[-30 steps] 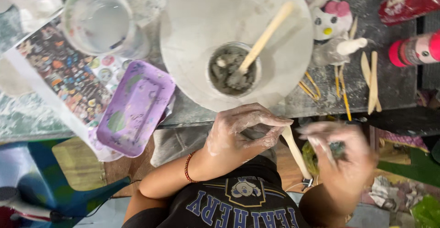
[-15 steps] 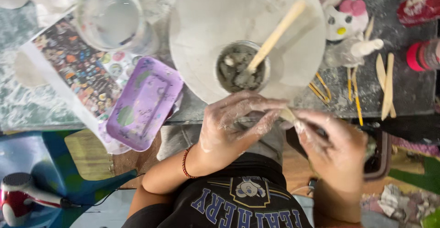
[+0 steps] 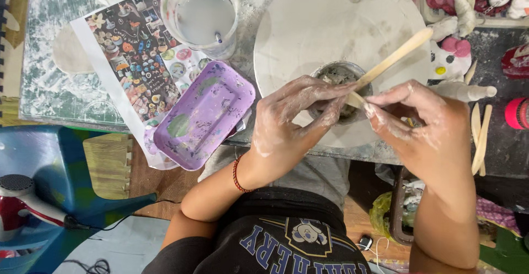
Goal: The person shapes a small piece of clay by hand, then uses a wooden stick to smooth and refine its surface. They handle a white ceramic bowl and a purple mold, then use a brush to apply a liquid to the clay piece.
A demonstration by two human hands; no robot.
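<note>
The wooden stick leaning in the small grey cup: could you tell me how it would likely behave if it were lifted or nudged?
The wooden stick looks thin, flat and straight, so probably stiff and light. Its lower end sits in the wet grey mix of the small cup, so it is likely slippery there. The left hand and right hand are both clay-coated, which may weaken the grip. Leaning on the rim, it could tip out.

A pale wooden stick (image 3: 388, 63), flat and slim, slants up and to the right from the grip, its lower end pinched between the clay-smeared fingertips of the left hand (image 3: 292, 119) and the right hand (image 3: 424, 128). Just behind and under that pinch sits a small round cup (image 3: 337, 78) of grey, wet clay slip, upright, its rim partly hidden by the fingers.
</note>
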